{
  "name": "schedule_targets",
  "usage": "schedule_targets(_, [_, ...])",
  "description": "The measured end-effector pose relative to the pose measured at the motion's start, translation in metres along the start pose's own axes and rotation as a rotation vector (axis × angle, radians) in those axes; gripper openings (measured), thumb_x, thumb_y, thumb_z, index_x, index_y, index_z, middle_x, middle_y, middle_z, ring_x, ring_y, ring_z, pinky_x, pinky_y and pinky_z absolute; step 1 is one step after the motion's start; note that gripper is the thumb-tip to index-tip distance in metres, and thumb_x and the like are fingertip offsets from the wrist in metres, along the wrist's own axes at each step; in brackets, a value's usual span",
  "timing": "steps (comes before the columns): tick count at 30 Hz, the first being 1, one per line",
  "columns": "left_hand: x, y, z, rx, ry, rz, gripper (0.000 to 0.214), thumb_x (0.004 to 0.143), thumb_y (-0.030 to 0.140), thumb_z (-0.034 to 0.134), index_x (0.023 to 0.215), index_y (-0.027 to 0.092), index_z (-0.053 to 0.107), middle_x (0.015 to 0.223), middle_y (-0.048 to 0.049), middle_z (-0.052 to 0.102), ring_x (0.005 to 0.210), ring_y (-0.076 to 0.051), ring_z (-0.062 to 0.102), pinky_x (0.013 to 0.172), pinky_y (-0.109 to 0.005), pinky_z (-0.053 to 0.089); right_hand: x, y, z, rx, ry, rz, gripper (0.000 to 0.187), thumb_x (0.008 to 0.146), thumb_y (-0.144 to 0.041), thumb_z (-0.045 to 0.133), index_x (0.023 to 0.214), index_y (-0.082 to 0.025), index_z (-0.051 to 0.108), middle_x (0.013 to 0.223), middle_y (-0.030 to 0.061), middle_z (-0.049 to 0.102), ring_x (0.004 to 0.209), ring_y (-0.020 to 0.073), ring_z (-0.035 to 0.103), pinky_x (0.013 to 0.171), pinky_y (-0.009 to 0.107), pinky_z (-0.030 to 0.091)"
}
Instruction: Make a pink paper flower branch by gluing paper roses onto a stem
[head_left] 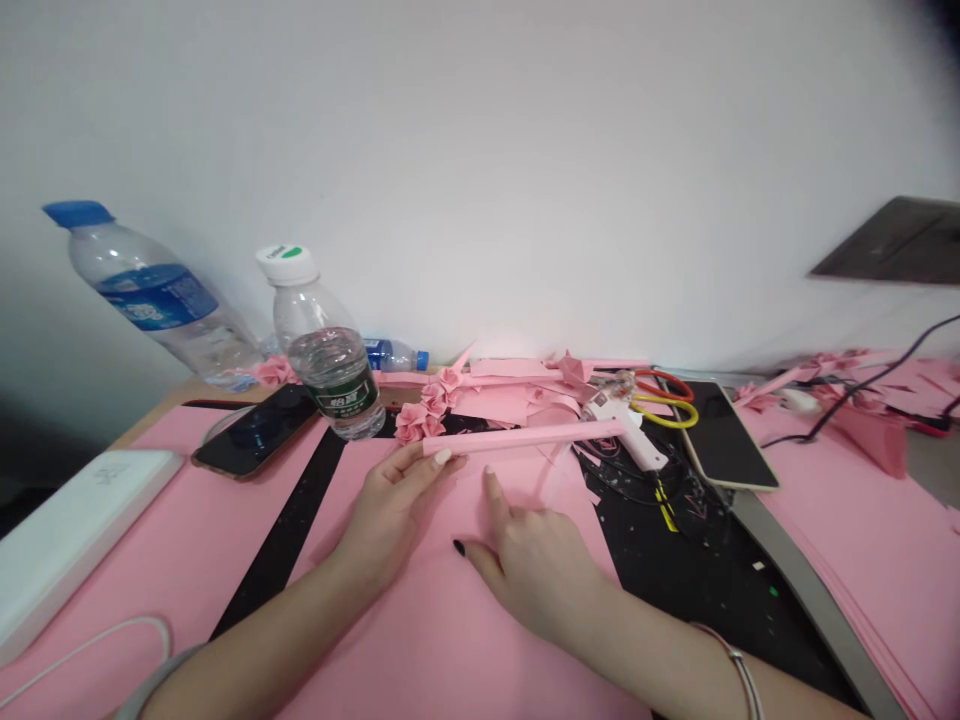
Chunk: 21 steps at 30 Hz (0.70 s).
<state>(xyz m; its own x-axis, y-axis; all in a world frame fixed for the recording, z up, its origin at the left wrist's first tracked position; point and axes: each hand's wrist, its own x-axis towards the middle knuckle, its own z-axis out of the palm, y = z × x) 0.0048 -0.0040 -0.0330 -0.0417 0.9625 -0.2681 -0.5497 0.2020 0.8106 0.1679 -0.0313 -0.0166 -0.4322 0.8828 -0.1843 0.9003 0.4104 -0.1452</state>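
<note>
My left hand pinches the left end of a long rolled pink paper tube, which lies level just above the table and reaches right toward a white glue gun. My right hand rests on a pink paper sheet, index finger stretched out toward the tube, thumb spread. Small pink paper roses sit just behind the left hand.
Two water bottles stand at the left, a third lies at the back. Phones, a white power bank, red and yellow scissors, cables and pink scraps crowd the black mat.
</note>
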Motion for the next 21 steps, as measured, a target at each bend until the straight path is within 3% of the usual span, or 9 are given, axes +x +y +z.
schedule_targets(3, [0.000,0.000,0.000,-0.014,-0.006,0.003,0.025,0.064,0.031,0.089,0.079,0.020,0.072,0.084,0.0020,0.075,0.097,-0.017,0.071,0.103,-0.031,0.051,-0.002,0.004,0.001,0.114,0.051,-0.089,0.053,0.097,-0.036,0.050,0.141,-0.007,0.052,0.084,0.0150,0.078,0.072,0.0298,0.074,0.058,0.034,0.051])
schedule_targets(5, [0.000,0.000,-0.002,-0.025,0.002,-0.005,0.026,0.064,0.031,0.090,0.080,0.020,0.072,0.085,0.0021,0.075,0.097,-0.016,0.071,0.102,-0.030,0.052,-0.004,0.011,0.000,0.305,0.122,-0.148,0.036,0.096,-0.029,0.050,0.124,-0.015,0.066,0.082,0.0106,0.077,0.069,0.0237,0.071,0.059,0.030,0.048])
schedule_targets(7, [-0.001,0.001,-0.003,-0.043,0.006,-0.020,0.027,0.063,0.031,0.091,0.080,0.021,0.073,0.086,0.0025,0.075,0.097,-0.016,0.072,0.101,-0.030,0.052,-0.007,0.019,-0.002,0.554,0.181,-0.086,0.025,0.093,-0.025,0.051,0.100,-0.017,0.074,0.067,0.0042,0.071,0.056,0.0167,0.063,0.055,0.026,0.044])
schedule_targets(9, [-0.002,0.001,-0.003,-0.059,-0.024,-0.024,0.026,0.064,0.032,0.091,0.081,0.022,0.074,0.088,0.0027,0.076,0.097,-0.016,0.072,0.101,-0.030,0.053,-0.008,0.027,-0.005,0.815,0.197,0.030,0.021,0.088,-0.025,0.055,0.092,-0.017,0.073,0.053,-0.0019,0.060,0.046,0.0123,0.053,0.048,0.023,0.039])
schedule_targets(12, [-0.005,0.001,-0.002,-0.046,-0.132,-0.004,0.022,0.069,0.032,0.088,0.083,0.022,0.076,0.093,0.0011,0.077,0.100,-0.015,0.071,0.101,-0.028,0.052,-0.006,0.034,-0.007,1.206,0.179,0.174,0.020,0.081,-0.030,0.062,0.092,-0.016,0.070,0.051,-0.0063,0.055,0.036,0.0083,0.043,0.038,0.021,0.032])
schedule_targets(16, [-0.007,-0.001,-0.003,0.035,-0.230,-0.023,0.021,0.074,0.031,0.085,0.091,0.022,0.078,0.096,-0.0009,0.078,0.098,-0.016,0.071,0.099,-0.028,0.053,-0.002,0.039,-0.003,1.536,0.212,0.158,0.020,0.073,-0.031,0.072,0.064,-0.016,0.062,0.044,-0.0061,0.052,0.033,0.0059,0.041,0.036,0.019,0.031])
schedule_targets(18, [-0.007,-0.002,-0.004,0.094,-0.257,-0.037,0.019,0.074,0.031,0.084,0.091,0.023,0.079,0.094,-0.0011,0.078,0.094,-0.016,0.071,0.096,-0.030,0.054,-0.002,0.039,-0.002,1.655,0.267,0.121,0.016,0.071,-0.027,0.076,0.071,-0.015,0.066,0.050,-0.0045,0.058,0.035,0.0065,0.045,0.036,0.019,0.034])
schedule_targets(21, [-0.007,-0.003,-0.005,0.212,-0.287,-0.033,0.019,0.074,0.031,0.084,0.090,0.022,0.078,0.093,-0.0025,0.078,0.092,-0.018,0.071,0.091,-0.031,0.054,-0.003,0.038,-0.003,1.762,0.360,0.095,0.025,0.071,-0.026,0.079,0.092,-0.016,0.070,0.063,-0.0025,0.066,0.040,0.0075,0.050,0.035,0.019,0.037])
